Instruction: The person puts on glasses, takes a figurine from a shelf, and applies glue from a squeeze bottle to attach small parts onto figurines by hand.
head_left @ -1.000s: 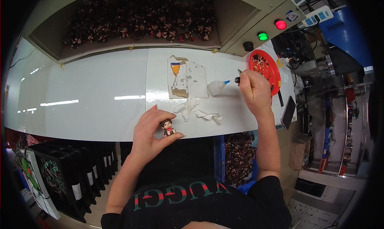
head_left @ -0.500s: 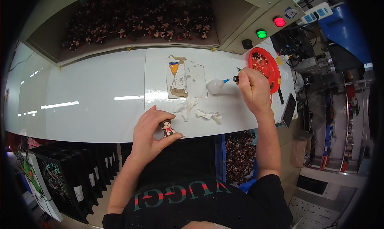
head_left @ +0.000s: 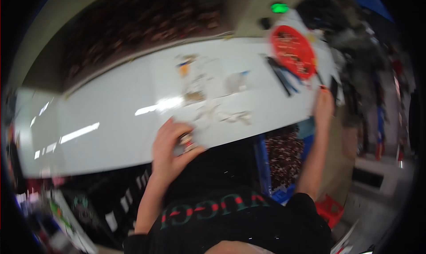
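My left hand [head_left: 171, 141] is closed around a small brown-haired figurine [head_left: 188, 143], held between thumb and fingers at the table's front edge. At the right end of the table is my right hand [head_left: 324, 104], beside a dark phone-like slab [head_left: 334, 89] and just below a red round tray [head_left: 293, 52] of small parts. Motion smears its fingers, and I cannot make out whether they hold anything. A dark long tool [head_left: 279, 76] and a blue-handled tool [head_left: 291, 82] lie left of it. A white squeeze bottle [head_left: 236, 83] with a blue tip stands mid-table.
Crumpled white tissues [head_left: 235, 117] and a stained cardboard piece [head_left: 193, 95] lie on the white table [head_left: 106, 107]. Behind is a recessed shelf full of figurines [head_left: 142, 30]. A blue-edged bin of small brown pieces [head_left: 285, 158] sits below the front edge.
My right hand has moved away from the bottle's tip to the table's right end; the black-handled item no longer shows in it. The whole view has shifted and blurred. My left hand keeps the figurine.
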The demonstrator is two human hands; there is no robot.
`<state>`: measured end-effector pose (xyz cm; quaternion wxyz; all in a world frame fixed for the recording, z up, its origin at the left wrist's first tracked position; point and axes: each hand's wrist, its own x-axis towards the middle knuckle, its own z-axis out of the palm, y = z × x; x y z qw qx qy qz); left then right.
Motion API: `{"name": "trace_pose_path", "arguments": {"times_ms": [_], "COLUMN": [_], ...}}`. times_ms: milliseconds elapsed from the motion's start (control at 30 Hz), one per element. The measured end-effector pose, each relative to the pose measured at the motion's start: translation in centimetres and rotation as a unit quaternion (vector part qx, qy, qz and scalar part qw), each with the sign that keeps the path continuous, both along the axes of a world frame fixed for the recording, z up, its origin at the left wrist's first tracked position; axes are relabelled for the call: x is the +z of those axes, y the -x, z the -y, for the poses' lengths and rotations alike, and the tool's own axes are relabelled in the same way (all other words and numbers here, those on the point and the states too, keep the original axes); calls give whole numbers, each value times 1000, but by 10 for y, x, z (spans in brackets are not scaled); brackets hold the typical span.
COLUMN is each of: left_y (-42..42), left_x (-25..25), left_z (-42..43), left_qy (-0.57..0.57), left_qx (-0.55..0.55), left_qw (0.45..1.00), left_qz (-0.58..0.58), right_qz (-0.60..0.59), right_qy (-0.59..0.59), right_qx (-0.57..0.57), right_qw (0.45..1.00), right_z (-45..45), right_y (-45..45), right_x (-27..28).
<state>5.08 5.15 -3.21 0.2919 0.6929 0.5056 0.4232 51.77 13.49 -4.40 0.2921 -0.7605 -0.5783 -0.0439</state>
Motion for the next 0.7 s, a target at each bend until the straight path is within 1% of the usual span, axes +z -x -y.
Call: {"name": "trace_pose_path", "arguments": {"times_ms": [67,167,267,367,467,500,567,633,667,700], "left_y": [2,2,2,4,3,3,3,3,3,3], "left_x": [2,1,0,-1,-1,-1,-1,-1,-1,-1], "left_z": [-1,4,3,3,3,3,2,3,3,3], "left_qy": [-8,1,-6,-4,-7,-6,-5,-6,-7,-14], "left_qx": [13,15,19,16,13,12,13,14,16,21], "left_qw": [1000,1000,999,999,999,999,999,999,999,999], "left_qz": [4,27,36,31,35,36,36,38,38,34], "right_qz": [136,83,87,-6,-185,-208,-202,-113,-116,-94], "right_qy": [8,1,-77,-154,-87,-94,3,42,92,105], "right_qx": [28,32,42,56,88,141,188,342,384,416], "right_qw": [990,996,992,986,975,963,961,932,911,898], "right_z": [-6,-12,-14,-4,19,23,40,46,48,48], "right_y": [-2,16,29,45,87,98,151,196,216,231], "right_x": [-8,-4,-4,9,34,31,43,41,41,40]}}
